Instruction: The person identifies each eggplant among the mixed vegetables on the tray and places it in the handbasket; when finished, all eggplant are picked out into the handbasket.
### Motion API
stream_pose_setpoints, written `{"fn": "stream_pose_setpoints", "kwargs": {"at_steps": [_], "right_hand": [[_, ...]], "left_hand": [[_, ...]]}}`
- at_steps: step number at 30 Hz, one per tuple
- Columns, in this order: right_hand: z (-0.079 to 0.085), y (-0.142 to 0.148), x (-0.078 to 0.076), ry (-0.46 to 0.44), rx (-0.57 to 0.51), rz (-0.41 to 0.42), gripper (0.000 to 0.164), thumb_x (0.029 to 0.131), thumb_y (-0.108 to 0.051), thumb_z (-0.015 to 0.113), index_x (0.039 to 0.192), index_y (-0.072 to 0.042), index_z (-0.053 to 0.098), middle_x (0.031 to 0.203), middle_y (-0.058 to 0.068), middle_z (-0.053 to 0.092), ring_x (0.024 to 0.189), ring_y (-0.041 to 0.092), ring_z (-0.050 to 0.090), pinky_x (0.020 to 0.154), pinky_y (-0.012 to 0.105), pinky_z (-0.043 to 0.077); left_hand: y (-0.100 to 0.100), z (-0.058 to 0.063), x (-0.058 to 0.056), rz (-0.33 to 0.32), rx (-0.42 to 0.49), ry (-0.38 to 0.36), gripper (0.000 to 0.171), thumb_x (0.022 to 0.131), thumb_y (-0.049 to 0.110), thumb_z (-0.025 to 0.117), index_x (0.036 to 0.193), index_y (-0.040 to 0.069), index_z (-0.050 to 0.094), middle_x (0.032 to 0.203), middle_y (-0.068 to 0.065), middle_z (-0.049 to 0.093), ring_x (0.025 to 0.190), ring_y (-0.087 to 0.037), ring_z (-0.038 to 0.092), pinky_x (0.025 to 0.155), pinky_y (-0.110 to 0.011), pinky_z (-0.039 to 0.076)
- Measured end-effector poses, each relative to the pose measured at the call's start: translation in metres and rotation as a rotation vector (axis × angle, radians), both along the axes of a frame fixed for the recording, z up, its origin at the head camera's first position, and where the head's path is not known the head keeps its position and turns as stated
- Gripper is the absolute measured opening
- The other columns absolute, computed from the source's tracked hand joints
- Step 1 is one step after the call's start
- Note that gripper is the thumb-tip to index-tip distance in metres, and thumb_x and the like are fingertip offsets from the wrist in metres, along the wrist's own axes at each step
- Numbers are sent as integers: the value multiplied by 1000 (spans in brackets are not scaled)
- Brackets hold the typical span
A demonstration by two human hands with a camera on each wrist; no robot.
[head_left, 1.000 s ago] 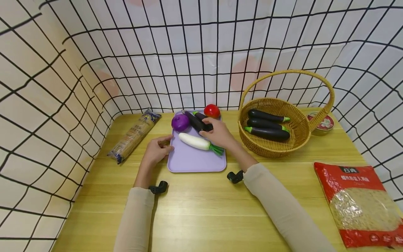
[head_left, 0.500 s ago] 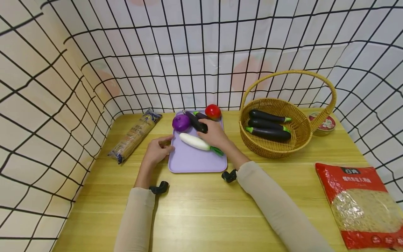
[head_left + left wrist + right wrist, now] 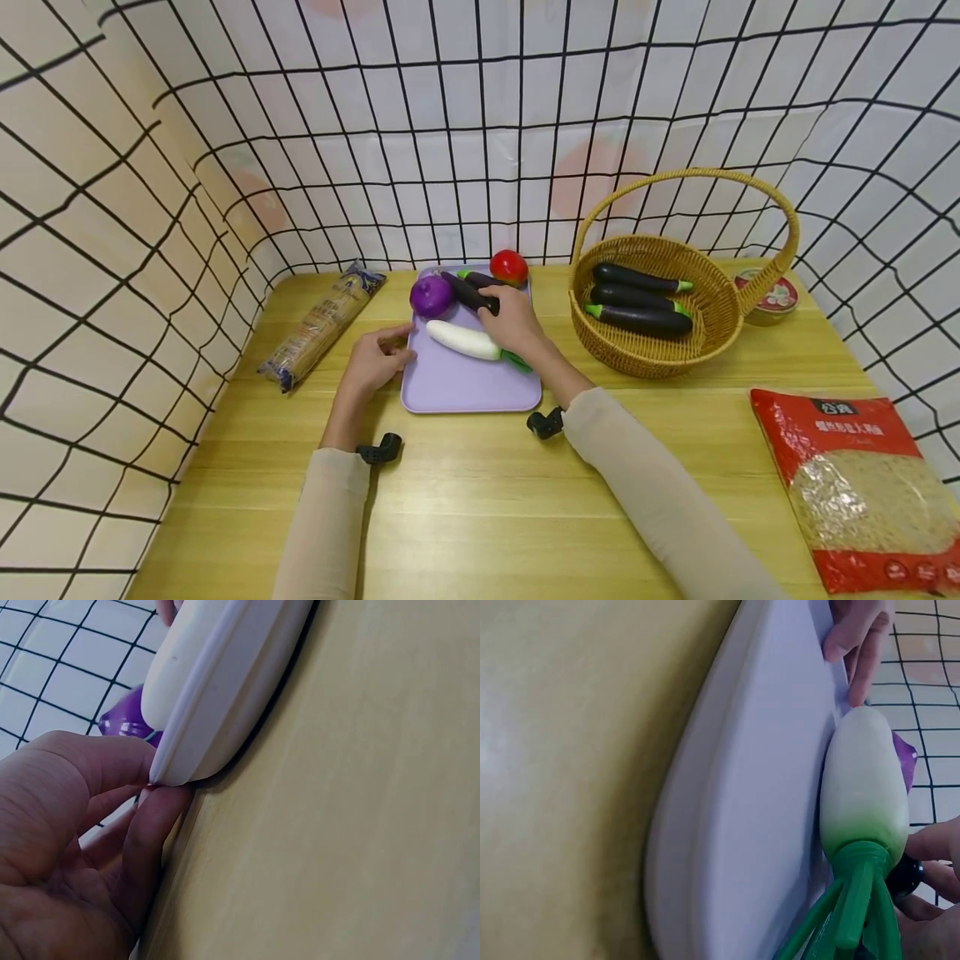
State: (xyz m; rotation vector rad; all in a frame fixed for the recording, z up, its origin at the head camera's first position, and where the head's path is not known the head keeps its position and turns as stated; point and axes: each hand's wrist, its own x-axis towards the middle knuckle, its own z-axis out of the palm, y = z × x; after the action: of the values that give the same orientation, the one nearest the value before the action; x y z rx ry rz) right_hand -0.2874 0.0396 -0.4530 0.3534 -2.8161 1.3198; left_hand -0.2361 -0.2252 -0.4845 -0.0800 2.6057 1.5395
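Note:
In the head view, a lilac tray point(image 3: 465, 392) lies on the table. My left hand point(image 3: 373, 360) holds its left edge, with index finger and thumb at the rim in the left wrist view. My right hand point(image 3: 513, 319) grips the lower end of a dark eggplant point(image 3: 467, 292), which slants across the back of the tray. A second eggplant point(image 3: 477, 278) lies behind it, partly hidden. Beside them are a purple onion point(image 3: 431, 297) and a red tomato point(image 3: 508, 267). A white radish point(image 3: 462, 339) with green leaves lies in front of the right hand.
On the right, a wicker basket point(image 3: 637, 360) with a tall handle contains three eggplants point(image 3: 639, 321). A round tub point(image 3: 772, 302) sits behind it. A red noodle bag point(image 3: 855, 483) lies at front right, a long noodle packet point(image 3: 322, 329) at left.
My right hand has moved slightly left and now holds the eggplant's end. That eggplant swung up, then back down with its end to the right. The left hand stays at the tray.

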Motion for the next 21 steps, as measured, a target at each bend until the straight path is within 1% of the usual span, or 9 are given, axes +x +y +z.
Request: {"fn": "stream_pose_setpoints", "kwargs": {"at_steps": [4, 8, 9, 13, 15, 18, 21], "right_hand": [[0, 5, 0, 9, -69, -50, 39, 98, -18, 64, 136, -11, 68, 143, 13, 63, 135, 35, 54, 114, 50, 45], [1, 12, 3, 31, -123, -105, 38, 94, -20, 69, 131, -15, 72, 140, 12, 65, 131, 35, 54, 110, 50, 48], [1, 14, 4, 35, -128, -112, 38, 93, -20, 70, 130, -16, 73, 138, 12, 66, 129, 33, 55, 109, 48, 50], [2, 22, 9, 43, -137, -124, 36, 91, -22, 76, 126, -17, 75, 128, 12, 71, 111, 29, 62, 93, 43, 57], [2, 25, 11, 59, -131, -122, 35, 90, -24, 79, 124, -17, 77, 125, 11, 73, 104, 26, 65, 86, 39, 59], [5, 31, 14, 74, -120, -122, 34, 89, -25, 82, 121, -16, 78, 117, 11, 75, 89, 22, 65, 73, 33, 56], [11, 37, 19, 64, -120, -118, 33, 91, -23, 80, 123, -15, 77, 108, 13, 75, 73, 19, 61, 59, 27, 49]], "left_hand": [[1, 0, -1, 8, 8, 0, 54, 90, 13, 75, 141, 21, 65, 133, -11, 66, 79, -17, 63, 60, -27, 59], [1, 0, -1, 9, 8, 2, 53, 89, 12, 75, 141, 20, 66, 132, -11, 66, 79, -17, 63, 59, -27, 58], [1, 0, -1, 9, 7, 1, 53, 89, 12, 75, 141, 20, 65, 132, -11, 66, 79, -17, 63, 59, -27, 59], [1, -1, 0, 10, 9, -4, 53, 90, 11, 75, 141, 19, 65, 132, -11, 67, 80, -17, 64, 60, -27, 59], [1, 0, 1, 8, 10, -5, 53, 90, 11, 75, 141, 19, 65, 133, -11, 67, 80, -16, 64, 61, -27, 59], [1, 1, 1, 10, 10, -5, 53, 90, 11, 75, 141, 20, 65, 134, -12, 67, 80, -16, 64, 61, -27, 60], [1, 1, 1, 15, 15, -9, 53, 90, 11, 75, 141, 20, 65, 132, -13, 67, 81, -17, 64, 61, -27, 60]]}}
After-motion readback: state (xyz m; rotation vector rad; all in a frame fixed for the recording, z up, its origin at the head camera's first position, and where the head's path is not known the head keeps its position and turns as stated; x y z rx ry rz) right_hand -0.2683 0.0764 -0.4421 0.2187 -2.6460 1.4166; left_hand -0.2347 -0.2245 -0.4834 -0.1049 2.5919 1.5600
